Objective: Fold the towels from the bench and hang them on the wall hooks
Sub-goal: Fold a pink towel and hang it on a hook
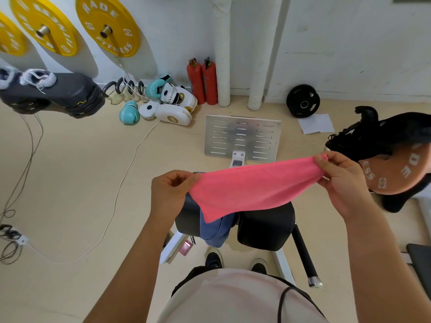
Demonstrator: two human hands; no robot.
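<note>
Pink towel (251, 185) is stretched between two hands. Left hand (169, 194) pinches one end, right hand (342, 180) pinches the other. Blue towel (218, 229) lies on the black tabletop (265, 227) below.

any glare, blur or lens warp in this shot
Head view: strong wide-angle warp, the white pipes and yellow plates bow toward the edges; soft even light, plate shadows on the wall, no harsh glare; the pink towel and both hands look sharp.

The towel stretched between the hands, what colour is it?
Pink; the towel shows plainly in the head view.
</note>
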